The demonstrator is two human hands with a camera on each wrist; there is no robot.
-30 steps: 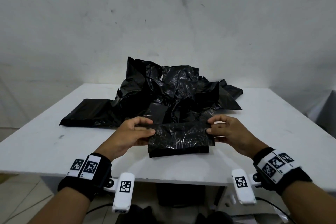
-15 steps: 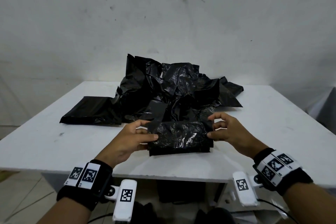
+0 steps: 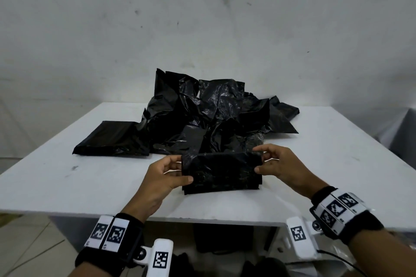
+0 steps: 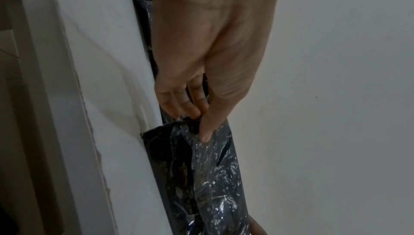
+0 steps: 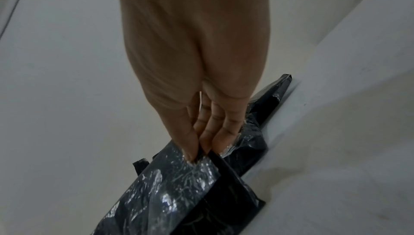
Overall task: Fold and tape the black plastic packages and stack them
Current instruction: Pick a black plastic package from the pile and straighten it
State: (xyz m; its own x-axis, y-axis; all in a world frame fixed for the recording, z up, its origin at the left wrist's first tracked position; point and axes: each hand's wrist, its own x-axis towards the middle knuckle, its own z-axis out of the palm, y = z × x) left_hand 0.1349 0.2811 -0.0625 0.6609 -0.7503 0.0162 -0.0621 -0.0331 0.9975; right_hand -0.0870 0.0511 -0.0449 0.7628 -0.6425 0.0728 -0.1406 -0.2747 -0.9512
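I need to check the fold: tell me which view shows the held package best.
Head view: the whole package shows, pinched at both ends by the left hand and right hand. The left wrist view shows only its left end, the right wrist view its right end.

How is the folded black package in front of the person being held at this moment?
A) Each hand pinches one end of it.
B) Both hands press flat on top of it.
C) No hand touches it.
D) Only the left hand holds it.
A: the left hand pinches the left end of the folded black package and the right hand pinches its right end, thumb in front and fingers behind, above the white table.
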